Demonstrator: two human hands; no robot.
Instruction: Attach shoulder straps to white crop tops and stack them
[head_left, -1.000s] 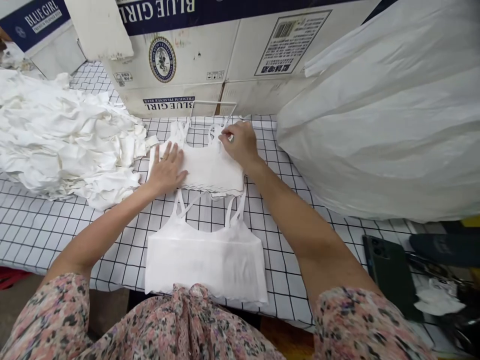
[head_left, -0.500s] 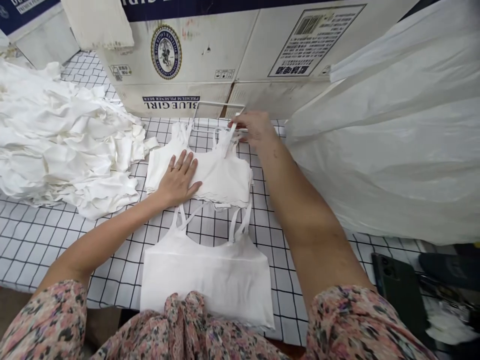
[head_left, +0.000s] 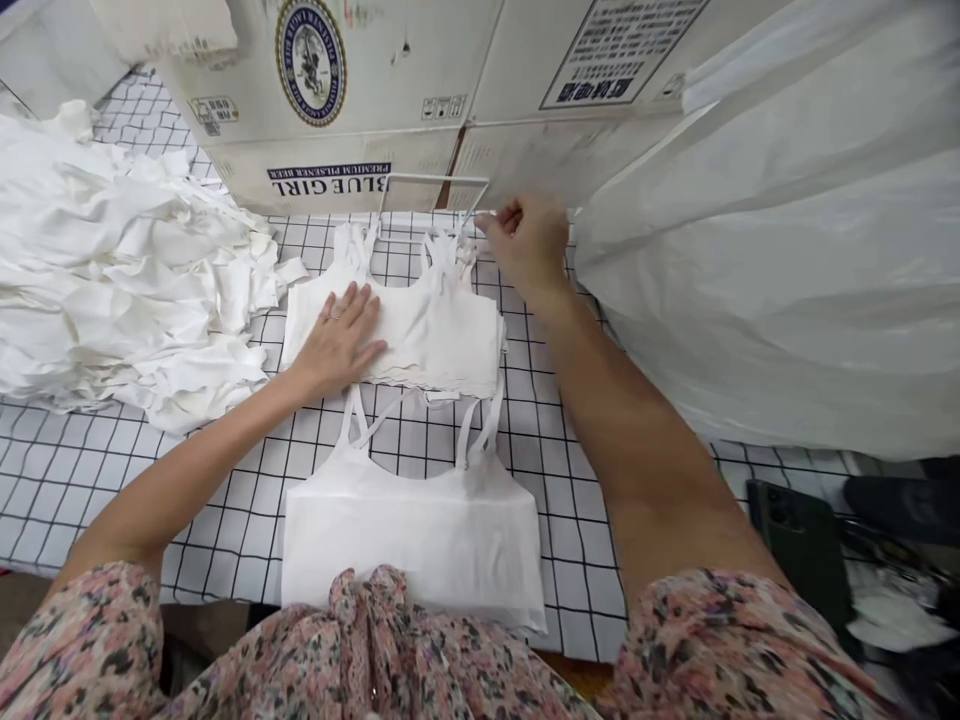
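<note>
Two white camisole tops, the far one point(head_left: 442, 335) and the near one point(head_left: 412, 545), lie crosswise on a checked tablecloth point(head_left: 90, 480), the left hand point(head_left: 337, 340) spread flat on the far one, the right hand point(head_left: 529, 245) bunched beside its straps at a wire frame point(head_left: 431, 178), any pinch impossible to tell.

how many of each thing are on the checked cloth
white bra tops: 2
heap of white garments: 1
white wire frame: 1
phone: 1
total: 5
</note>
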